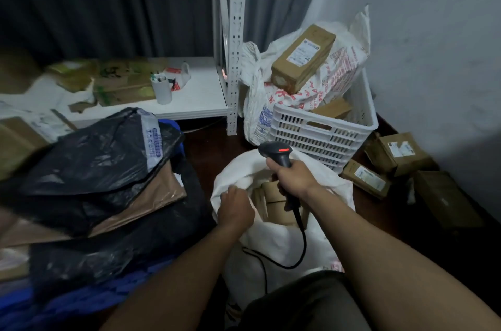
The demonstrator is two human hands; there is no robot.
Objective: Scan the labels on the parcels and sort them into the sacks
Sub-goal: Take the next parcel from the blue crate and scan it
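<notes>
Far to the left of the white sack (pixel 284 246) lies a heap of black plastic bags (pixel 95 162), with a flat brown parcel (pixel 151 195) wedged between them and a blue cloth (pixel 81 301) under the heap. Behind these, up and to the left of the sack, a low white shelf (pixel 195 97) carries flattened cartons and a white cup (pixel 161 88) of pens.

The left hand (pixel 235 208) is at the sack's left rim, its fingers curled over the edge and gripping the fabric. The sack stands open on the floor in front of the person, and cardboard parcels (pixel 273 195) show inside its mouth (only their tops can be seen).

Over the far side of the sack's mouth the right hand (pixel 294 174) holds a black barcode scanner (pixel 279 153), fingers closed round its handle, the head with its red light pointing away. The scanner's cable (pixel 301 244) drops from the handle across the sack's front.

Just behind the sack, to the right, a white slatted crate (pixel 325 127) holds a second sack printed in red (pixel 341 67), and a long cardboard box (pixel 303 58) with a label lies tilted on top. To the right of the white sack, on the dark floor beside the crate, lie more labelled boxes (pixel 364 177).
</notes>
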